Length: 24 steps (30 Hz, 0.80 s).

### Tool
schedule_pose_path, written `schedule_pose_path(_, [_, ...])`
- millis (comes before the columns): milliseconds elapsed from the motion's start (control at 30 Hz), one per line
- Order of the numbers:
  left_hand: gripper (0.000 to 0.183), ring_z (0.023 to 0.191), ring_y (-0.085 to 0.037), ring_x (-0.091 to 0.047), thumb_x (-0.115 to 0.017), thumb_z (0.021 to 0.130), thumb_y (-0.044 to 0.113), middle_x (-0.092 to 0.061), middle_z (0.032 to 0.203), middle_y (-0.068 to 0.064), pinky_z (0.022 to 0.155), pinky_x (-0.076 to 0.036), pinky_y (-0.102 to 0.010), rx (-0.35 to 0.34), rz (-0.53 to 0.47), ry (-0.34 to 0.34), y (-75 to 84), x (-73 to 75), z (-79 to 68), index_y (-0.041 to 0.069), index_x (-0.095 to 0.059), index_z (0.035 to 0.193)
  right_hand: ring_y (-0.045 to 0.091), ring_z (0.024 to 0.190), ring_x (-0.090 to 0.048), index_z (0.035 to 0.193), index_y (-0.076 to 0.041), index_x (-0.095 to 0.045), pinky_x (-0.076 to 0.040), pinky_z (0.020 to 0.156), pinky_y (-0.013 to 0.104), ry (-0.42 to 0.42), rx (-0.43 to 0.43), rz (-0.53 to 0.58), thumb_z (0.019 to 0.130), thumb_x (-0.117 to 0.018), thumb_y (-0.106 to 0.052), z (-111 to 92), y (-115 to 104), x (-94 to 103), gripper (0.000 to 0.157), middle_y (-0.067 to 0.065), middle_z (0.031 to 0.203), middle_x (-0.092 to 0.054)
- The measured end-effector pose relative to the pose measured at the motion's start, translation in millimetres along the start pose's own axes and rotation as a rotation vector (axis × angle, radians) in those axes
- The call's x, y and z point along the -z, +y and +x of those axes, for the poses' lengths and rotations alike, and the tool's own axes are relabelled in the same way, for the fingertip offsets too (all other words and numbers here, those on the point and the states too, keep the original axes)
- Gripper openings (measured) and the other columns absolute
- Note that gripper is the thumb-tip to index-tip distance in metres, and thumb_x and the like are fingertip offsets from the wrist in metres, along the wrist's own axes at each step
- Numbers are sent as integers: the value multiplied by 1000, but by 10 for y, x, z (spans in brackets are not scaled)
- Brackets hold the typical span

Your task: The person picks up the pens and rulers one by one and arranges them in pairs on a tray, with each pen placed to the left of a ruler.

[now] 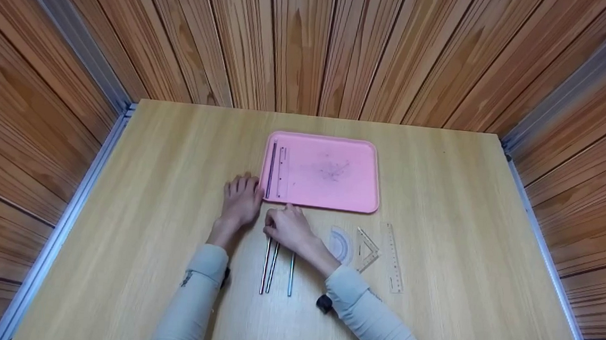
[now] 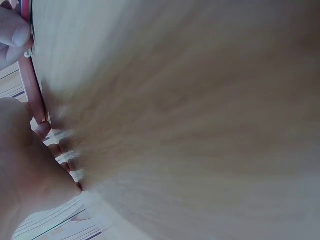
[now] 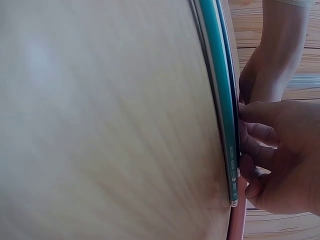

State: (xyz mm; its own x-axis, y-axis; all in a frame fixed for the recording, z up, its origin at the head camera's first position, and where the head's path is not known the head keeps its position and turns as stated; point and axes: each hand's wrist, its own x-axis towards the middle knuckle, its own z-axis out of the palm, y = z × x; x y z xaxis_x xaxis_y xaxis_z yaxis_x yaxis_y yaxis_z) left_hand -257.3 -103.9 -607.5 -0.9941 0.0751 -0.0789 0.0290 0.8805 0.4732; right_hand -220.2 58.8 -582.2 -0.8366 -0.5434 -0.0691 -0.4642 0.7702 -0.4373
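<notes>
My left hand (image 1: 241, 203) rests on the table with its fingers spread, thumb side against the near left corner of the pink tray (image 1: 322, 202). Just below the tray, my right hand (image 1: 291, 229) curls its fingers at the upper ends of two dark, shiny pencils (image 1: 265, 269), pinching one. Beside them lies a teal pencil (image 1: 291, 276), its upper end hidden by the hand. In the right wrist view the teal pencil (image 3: 220, 75) crosses in front of the dark pencil (image 3: 235, 100) at the fingertips. Inside the tray are a dark pencil (image 1: 271, 168) and a clear ruler (image 1: 282, 174).
Right of my right hand lie a clear protractor (image 1: 340, 245), a set square (image 1: 368, 250) and another clear ruler (image 1: 393, 259). Dark marks spot the tray's floor. Wood-patterned walls (image 1: 301, 47) stand behind and on both sides of the table (image 1: 453, 228).
</notes>
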Motion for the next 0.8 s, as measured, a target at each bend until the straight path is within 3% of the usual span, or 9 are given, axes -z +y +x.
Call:
schedule_pose_path(367, [51, 150, -43, -15, -31, 107, 36, -24, 162, -21, 123, -5, -60, 14, -7, -21, 4, 1, 6, 7, -39, 148, 23, 88, -58, 89, -15, -73, -44, 88, 39, 16, -3, 1, 87, -70, -20, 7, -2, -12, 6, -2, 85, -74])
schedule_pose_path(633, [48, 147, -45, -21, -34, 107, 34, -30, 159, -23, 121, -10, -61, -3, -3, 18, 6, 2, 4, 5, -44, 143, 23, 84, -58, 86, -14, -73, -45, 84, 37, 55, 13, 19, 85, -69, -17, 4, -2, -9, 6, -2, 81, -74])
schedule_pose_path(800, [48, 148, -45, -20, -33, 107, 35, -28, 160, -23, 122, -9, -61, 0, -3, 7, -1, -3, -1, 6, -43, 145, 20, 83, -56, 88, -14, -73, -44, 83, 35, 44, -3, 48, 85, -69, -17, 4, -2, -5, 6, -2, 82, -73])
